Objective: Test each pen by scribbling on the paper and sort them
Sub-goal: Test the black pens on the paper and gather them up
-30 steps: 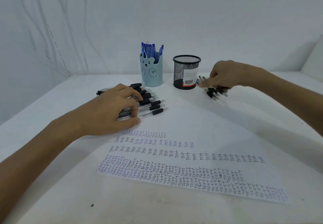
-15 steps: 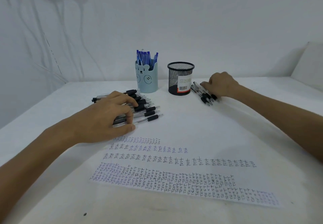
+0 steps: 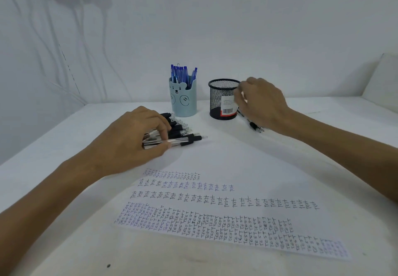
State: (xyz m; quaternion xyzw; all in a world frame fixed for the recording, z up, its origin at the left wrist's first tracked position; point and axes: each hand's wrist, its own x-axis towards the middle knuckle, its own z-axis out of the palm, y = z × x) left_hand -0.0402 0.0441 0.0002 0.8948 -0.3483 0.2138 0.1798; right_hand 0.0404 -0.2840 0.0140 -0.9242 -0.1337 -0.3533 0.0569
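Surface: we see a white top that carries everything, running back to a pale wall.
Paper: a white sheet lies flat on the near part of the surface. We read rows of the word "test" on it in black and bluish ink, the lowest band packed tight.
Left hand: it lies palm down on the far left, beyond the paper. Its fingers are bent over the pile of pens, and the thumb presses against the nearest pen, so we take it as gripping the pile.
Right hand: it is raised just beside the rim of the mesh cup, its back towards us and its fingers curled in. We cannot tell whether they hold a pen.
Pile of black pens: clear barrels with black grips lie side by side under and just right of the left hand, tips pointing right.
Bear cup: a pale blue holder with a bear face stands upright behind the pile.
Mesh cup: a black wire holder with a barcode label stands upright just right of the bear cup.
Blue pens: a bunch stands upright in the bear cup.
Loose black pens: a few lie on the surface below the right hand, near the mesh cup.
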